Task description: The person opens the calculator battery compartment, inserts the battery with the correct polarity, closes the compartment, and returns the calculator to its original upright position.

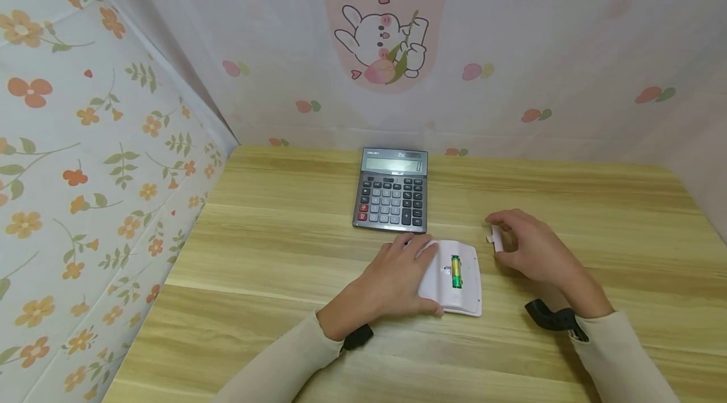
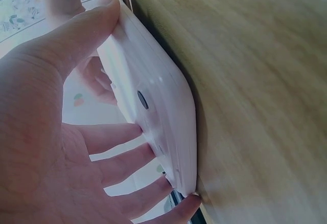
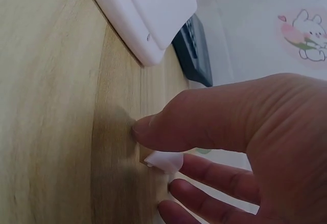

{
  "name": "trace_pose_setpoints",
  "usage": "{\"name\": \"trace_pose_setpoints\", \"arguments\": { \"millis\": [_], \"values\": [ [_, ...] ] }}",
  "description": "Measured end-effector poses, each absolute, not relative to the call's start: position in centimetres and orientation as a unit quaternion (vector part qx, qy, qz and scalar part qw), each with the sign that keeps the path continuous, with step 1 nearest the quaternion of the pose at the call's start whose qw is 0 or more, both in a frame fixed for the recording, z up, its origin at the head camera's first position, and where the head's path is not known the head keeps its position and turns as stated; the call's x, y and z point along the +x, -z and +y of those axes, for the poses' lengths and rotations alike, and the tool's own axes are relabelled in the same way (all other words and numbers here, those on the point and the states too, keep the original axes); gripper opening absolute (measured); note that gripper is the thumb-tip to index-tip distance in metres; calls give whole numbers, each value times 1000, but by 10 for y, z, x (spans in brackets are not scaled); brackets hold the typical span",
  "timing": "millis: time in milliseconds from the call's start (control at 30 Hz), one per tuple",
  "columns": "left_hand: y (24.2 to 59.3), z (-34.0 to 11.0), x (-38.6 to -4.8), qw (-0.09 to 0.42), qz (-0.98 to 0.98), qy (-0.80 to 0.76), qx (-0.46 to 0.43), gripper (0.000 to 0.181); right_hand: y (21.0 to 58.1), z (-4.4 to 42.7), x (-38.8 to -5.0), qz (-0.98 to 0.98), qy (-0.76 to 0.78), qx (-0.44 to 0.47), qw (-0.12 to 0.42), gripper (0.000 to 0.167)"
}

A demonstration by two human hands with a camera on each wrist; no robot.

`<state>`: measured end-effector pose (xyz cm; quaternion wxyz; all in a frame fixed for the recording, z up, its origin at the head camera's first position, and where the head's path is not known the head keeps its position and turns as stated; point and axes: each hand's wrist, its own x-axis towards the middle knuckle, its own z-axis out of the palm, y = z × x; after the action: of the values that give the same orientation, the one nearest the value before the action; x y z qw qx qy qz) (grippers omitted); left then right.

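A white plastic device [image 1: 469, 264] lies back side up on the table, its small battery compartment uncovered. A green and yellow battery [image 1: 457, 272] sits in that compartment. My left hand [image 1: 394, 277] spans the device's left part and grips it, thumb on the near edge and fingertips towards the far edge. To the right of the device, my right hand [image 1: 531, 248] holds a small white battery cover [image 1: 497, 239] between thumb and fingers, low over the table. In the right wrist view the cover [image 3: 166, 161] shows just beyond the thumb. The device's front face is hidden.
Behind the device lies a grey calculator [image 1: 390, 192], display lit with a 0. A wooden table [image 1: 255, 277] carries everything. Patterned white curtains [image 1: 272, 43] hang along its back and left. Black straps [image 1: 553, 318] sit on both wrists.
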<state>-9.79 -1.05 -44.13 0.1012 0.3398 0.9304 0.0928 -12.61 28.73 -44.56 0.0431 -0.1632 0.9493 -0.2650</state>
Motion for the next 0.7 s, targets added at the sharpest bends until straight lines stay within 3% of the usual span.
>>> {"name": "trace_pose_setpoints", "arguments": {
  "millis": [700],
  "values": [
    [441, -10, -98, 106, 930, -88, 340, 111, 440, 284, -123, 947, 272, -166, 32, 47]
  ]
}}
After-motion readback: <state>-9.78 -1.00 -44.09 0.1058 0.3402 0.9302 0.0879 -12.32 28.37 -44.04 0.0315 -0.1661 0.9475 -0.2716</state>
